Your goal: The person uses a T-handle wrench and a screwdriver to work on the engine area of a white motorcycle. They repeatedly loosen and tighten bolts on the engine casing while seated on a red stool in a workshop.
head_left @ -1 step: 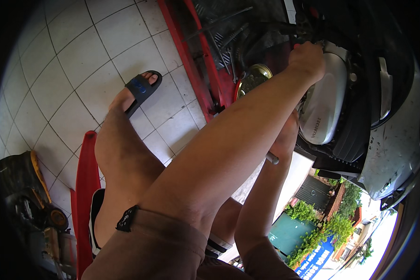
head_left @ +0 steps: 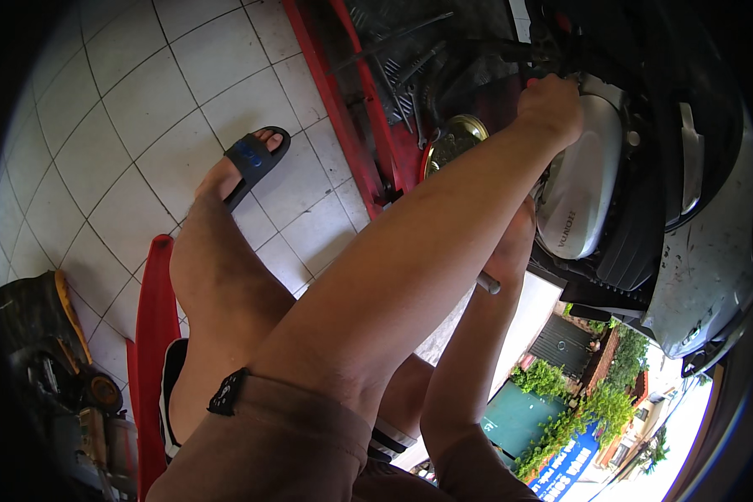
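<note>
Here, left hand (head_left: 552, 109) curled, grip unclear; right hand (head_left: 514, 243) grasps metal rod (head_left: 489, 285); lettering (head_left: 566, 228) marks silver cover (head_left: 592, 171).

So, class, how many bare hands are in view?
2: the left hand, beside the upper end of the oval silver engine cover; the right hand, lower, partly hidden behind the left forearm.

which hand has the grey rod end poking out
The right hand, lower in view: the rod end juts beside it; none shows by the left hand.
</note>
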Demonstrator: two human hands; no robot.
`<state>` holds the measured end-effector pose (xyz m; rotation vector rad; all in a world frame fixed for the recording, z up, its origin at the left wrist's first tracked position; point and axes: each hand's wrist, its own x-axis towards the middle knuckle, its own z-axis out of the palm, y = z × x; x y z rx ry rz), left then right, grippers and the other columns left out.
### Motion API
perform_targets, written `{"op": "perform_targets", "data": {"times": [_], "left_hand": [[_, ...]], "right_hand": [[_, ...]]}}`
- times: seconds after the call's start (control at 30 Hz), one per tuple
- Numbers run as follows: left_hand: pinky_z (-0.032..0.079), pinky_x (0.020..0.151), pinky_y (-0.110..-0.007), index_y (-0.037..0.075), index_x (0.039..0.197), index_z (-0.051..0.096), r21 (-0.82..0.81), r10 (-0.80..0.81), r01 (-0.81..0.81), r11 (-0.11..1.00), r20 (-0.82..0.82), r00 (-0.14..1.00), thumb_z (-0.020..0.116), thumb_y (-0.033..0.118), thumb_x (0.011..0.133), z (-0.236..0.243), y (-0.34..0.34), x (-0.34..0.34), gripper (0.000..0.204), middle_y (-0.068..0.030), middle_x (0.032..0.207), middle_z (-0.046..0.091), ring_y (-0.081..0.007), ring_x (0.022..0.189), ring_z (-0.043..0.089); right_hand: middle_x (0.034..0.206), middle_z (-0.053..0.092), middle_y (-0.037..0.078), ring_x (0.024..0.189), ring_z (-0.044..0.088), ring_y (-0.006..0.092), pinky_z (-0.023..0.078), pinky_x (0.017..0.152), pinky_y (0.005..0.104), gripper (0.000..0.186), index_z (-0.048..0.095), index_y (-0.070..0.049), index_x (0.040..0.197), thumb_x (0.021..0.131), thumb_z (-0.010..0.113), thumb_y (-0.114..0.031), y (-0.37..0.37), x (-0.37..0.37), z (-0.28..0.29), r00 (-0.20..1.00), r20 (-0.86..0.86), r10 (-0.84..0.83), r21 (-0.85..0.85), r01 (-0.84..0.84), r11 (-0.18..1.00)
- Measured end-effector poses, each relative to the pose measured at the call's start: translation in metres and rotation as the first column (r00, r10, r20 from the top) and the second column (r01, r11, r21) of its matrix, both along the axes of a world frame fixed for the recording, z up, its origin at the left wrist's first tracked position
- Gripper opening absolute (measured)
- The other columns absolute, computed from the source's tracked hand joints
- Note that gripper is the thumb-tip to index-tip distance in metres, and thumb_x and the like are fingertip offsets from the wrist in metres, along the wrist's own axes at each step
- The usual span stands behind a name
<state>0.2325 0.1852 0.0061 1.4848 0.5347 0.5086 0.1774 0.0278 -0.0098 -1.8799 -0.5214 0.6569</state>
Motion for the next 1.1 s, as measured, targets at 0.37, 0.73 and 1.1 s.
{"op": "perform_targets", "data": {"times": [0.37, 0.73, 1.1], "left_hand": [[0.053, 0.089, -0.041, 0.005, 0.122, 0.059, -0.018, 0.006, -0.006, 1.000, -0.001, 1.000, 0.058, 0.010, 0.078, -0.002, 0.003, 0.006, 0.044, -0.0199, 0.111, 0.064, -0.0359, 0.105, 0.063], [0.053, 0.081, -0.037, 0.002, 0.103, 0.068, 0.081, -0.049, 0.066, 0.995, -0.193, 0.980, 0.060, 0.022, 0.082, -0.005, 0.090, -0.027, 0.030, -0.0213, 0.103, 0.067, -0.0310, 0.098, 0.066], [0.045, 0.091, -0.046, -0.015, 0.126, 0.035, 0.386, 0.648, -0.527, 0.758, -0.350, 0.676, 0.065, 0.036, 0.082, 0.029, 0.046, -0.202, 0.074, -0.0325, 0.125, 0.036, -0.0416, 0.113, 0.051]], "right_hand": [[0.078, 0.061, 0.005, 0.067, 0.057, 0.0069, 0.044, 0.060, 0.0211, 0.027, 0.058, 0.004, 0.099, 0.100, 0.044, -0.019, 0.022, -0.010, 0.010, 0.967, -0.239, -0.087, 0.129, 0.120, 0.984], [0.075, 0.044, 0.003, 0.074, 0.048, 0.0177, 0.042, 0.075, 0.0350, 0.027, 0.047, -0.006, 0.095, 0.103, 0.036, -0.029, 0.063, -0.001, 0.022, 0.646, -0.717, 0.262, 0.483, 0.190, 0.855], [0.088, 0.053, 0.009, 0.089, 0.058, 0.0237, 0.049, 0.095, 0.0427, 0.032, 0.049, -0.002, 0.093, 0.103, 0.034, -0.029, 0.106, -0.012, 0.037, 0.597, -0.723, 0.347, 0.609, 0.313, 0.729]]}}
